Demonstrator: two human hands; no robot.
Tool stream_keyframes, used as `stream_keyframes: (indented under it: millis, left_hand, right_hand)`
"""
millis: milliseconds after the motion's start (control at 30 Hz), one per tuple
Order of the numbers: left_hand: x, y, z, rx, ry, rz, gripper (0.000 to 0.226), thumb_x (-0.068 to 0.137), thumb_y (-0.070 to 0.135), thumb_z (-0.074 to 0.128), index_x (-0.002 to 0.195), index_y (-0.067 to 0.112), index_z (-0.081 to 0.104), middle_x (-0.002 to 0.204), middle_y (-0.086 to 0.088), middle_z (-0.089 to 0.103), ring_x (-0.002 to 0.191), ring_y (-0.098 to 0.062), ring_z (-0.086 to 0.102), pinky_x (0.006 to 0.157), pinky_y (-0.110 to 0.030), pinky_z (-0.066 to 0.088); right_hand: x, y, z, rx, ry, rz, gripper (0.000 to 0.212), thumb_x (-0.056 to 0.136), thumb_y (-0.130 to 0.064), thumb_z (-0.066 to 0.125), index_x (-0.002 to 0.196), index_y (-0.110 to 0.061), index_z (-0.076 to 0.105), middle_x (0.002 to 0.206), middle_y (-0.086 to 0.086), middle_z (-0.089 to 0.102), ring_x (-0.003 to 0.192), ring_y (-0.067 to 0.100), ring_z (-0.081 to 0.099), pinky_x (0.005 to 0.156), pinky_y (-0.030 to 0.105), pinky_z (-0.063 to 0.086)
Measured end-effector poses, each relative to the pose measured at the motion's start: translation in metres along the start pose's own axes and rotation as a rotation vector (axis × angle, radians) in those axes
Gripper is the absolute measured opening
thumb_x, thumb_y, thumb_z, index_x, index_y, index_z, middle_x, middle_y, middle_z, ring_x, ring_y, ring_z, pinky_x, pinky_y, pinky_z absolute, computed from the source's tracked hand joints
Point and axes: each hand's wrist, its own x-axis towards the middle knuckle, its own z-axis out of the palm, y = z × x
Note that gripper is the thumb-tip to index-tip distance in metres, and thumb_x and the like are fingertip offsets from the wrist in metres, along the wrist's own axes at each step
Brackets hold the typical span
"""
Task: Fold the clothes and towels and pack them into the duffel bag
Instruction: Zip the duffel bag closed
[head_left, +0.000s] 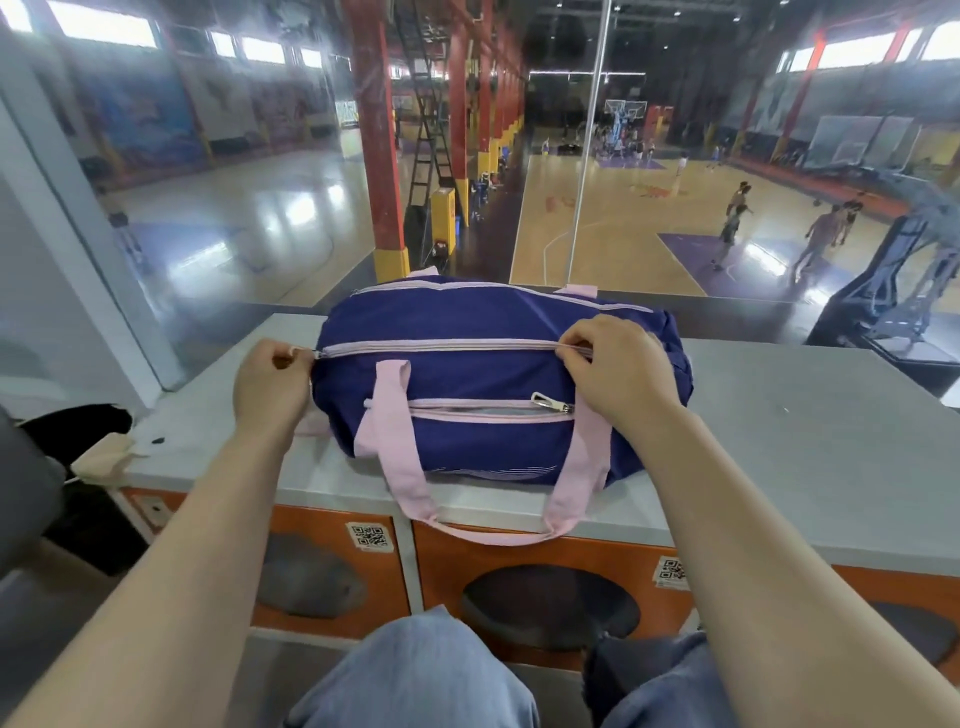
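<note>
Two hands work at one purple duffel bag (488, 317), which lies lengthwise on a grey counter top (810, 415) in front of a glass pane.

Far left: a dark item and a beige scrap (101, 457) lie at the counter's left edge.

Left hand (270, 382): fingers curled, pinching the left end of the bag at the start of the main zipper (436, 347). Forearm runs from the near left.

Bag: main zipper track appears closed from the left end up to the right hand. A second pink-trimmed seam runs along the far side. On the near face, a side pocket with its metal pull (543, 399) sits towards the right. The pink strap handle (483, 530) hangs over the near counter edge.

Right hand (618, 371): fingers curled, thumb and forefinger pinching at the zipper line near the bag's right end; the slider itself is hidden under the fingers.

Below the counter: orange locker fronts (519, 551) with QR stickers. Blue-jeaned knees at the near edge.

Beyond the glass: basketball courts with players at far right.
</note>
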Motion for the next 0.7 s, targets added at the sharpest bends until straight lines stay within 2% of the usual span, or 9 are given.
stream_keyframes:
  millis: [100,167,233,367,467,600,700]
  left_hand:
    - [0.003,-0.005,-0.002,0.037,-0.013,0.017,0.015,0.091,0.026,0.057,0.097,0.012,0.061,0.1,-0.008,0.065,0.095,-0.03,0.06,0.082,-0.041,0.046]
    - [-0.001,-0.003,-0.003,0.097,0.004,0.049,0.024,0.091,0.028,0.059,0.11,0.012,0.059,0.111,-0.008,0.063,0.102,-0.029,0.059,0.084,-0.04,0.046]
    - [-0.01,0.002,-0.002,0.163,0.051,0.144,0.034,0.091,0.028,0.061,0.12,0.012,0.056,0.12,-0.009,0.059,0.109,-0.028,0.055,0.089,-0.039,0.045]
    - [-0.038,0.024,0.016,0.218,0.04,0.4,0.026,0.091,0.024,0.061,0.116,0.016,0.059,0.116,-0.004,0.061,0.107,-0.02,0.056,0.085,-0.03,0.046]
    - [-0.073,0.047,0.037,0.146,-0.146,0.484,0.018,0.092,0.025,0.062,0.11,0.023,0.057,0.104,0.008,0.059,0.096,-0.009,0.057,0.081,-0.022,0.045]
    - [-0.116,0.074,0.063,0.164,-0.489,0.54,0.014,0.092,0.034,0.061,0.104,0.028,0.058,0.094,0.014,0.059,0.085,-0.003,0.056,0.075,-0.021,0.048]
    - [-0.134,0.079,0.081,0.308,-0.601,0.612,0.021,0.09,0.038,0.063,0.108,0.027,0.061,0.102,0.011,0.059,0.086,-0.005,0.057,0.077,-0.021,0.048]
  right_hand:
    - [-0.002,0.001,-0.001,0.012,-0.007,-0.004,0.017,0.095,-0.033,0.054,0.098,-0.026,0.07,0.101,-0.005,0.068,0.095,0.02,0.06,0.091,0.045,0.048]
    - [-0.003,0.001,-0.001,0.037,-0.036,-0.014,0.016,0.094,-0.032,0.055,0.101,-0.026,0.069,0.103,-0.005,0.068,0.097,0.02,0.06,0.093,0.046,0.048]
    - [-0.003,0.003,-0.002,0.091,-0.079,-0.017,0.015,0.093,-0.029,0.056,0.104,-0.026,0.065,0.105,-0.006,0.067,0.099,0.019,0.059,0.095,0.046,0.047]
    - [-0.009,0.013,-0.012,0.205,-0.113,0.033,0.006,0.089,-0.019,0.056,0.093,-0.024,0.054,0.09,-0.008,0.063,0.084,0.018,0.058,0.084,0.041,0.05]
    - [-0.012,0.02,-0.018,0.2,-0.166,0.017,0.008,0.086,-0.025,0.06,0.089,-0.025,0.053,0.09,-0.01,0.061,0.086,0.016,0.057,0.087,0.042,0.049]
    - [-0.017,0.026,-0.02,0.111,-0.246,-0.008,0.038,0.077,-0.047,0.07,0.104,-0.032,0.049,0.111,-0.01,0.058,0.104,0.019,0.053,0.1,0.045,0.041]
    - [-0.02,0.031,-0.017,0.04,-0.274,-0.018,0.077,0.07,-0.058,0.074,0.133,-0.031,0.037,0.136,-0.004,0.05,0.124,0.026,0.046,0.111,0.05,0.031]
